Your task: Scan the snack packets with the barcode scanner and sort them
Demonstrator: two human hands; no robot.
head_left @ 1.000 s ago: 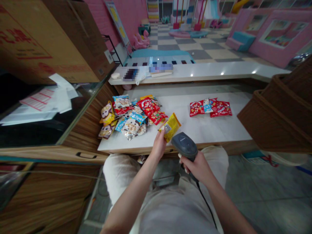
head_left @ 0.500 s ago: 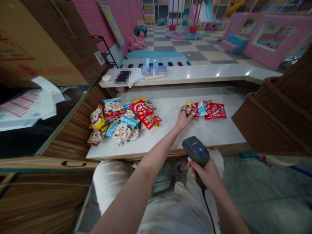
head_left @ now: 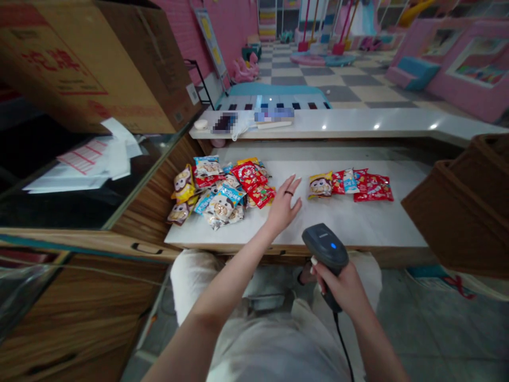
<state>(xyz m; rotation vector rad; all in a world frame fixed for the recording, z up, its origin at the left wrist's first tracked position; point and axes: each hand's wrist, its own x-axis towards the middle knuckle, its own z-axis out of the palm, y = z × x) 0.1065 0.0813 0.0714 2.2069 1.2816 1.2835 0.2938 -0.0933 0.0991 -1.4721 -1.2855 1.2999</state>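
My left hand (head_left: 285, 208) is open and empty over the white desk (head_left: 278, 233), fingers spread, between two groups of snack bags. To its right lies a yellow snack bag (head_left: 320, 185), at the left end of a row with red snack bags (head_left: 374, 188) and a small blue-and-white bag (head_left: 350, 181). On its left is a heaped pile of snack bags, with a red one (head_left: 250, 178) nearest and a blue-and-white one (head_left: 225, 203) in front. My right hand (head_left: 338, 281) grips a dark barcode scanner (head_left: 325, 246) by its handle; a blue light glows on top and a cable hangs below.
A large cardboard box (head_left: 151, 69) and papers (head_left: 91, 159) rest on the dark counter at left. A brown woven container (head_left: 465, 207) stands at right. A raised white ledge (head_left: 342, 124) behind the desk bears a blurred phone-like item (head_left: 225, 122).
My left hand has let go of the yellow snack bag and moved left, fingers now spread. The bag lies flat at the row's left end. The view has shifted left; the scanner stays in my right hand.
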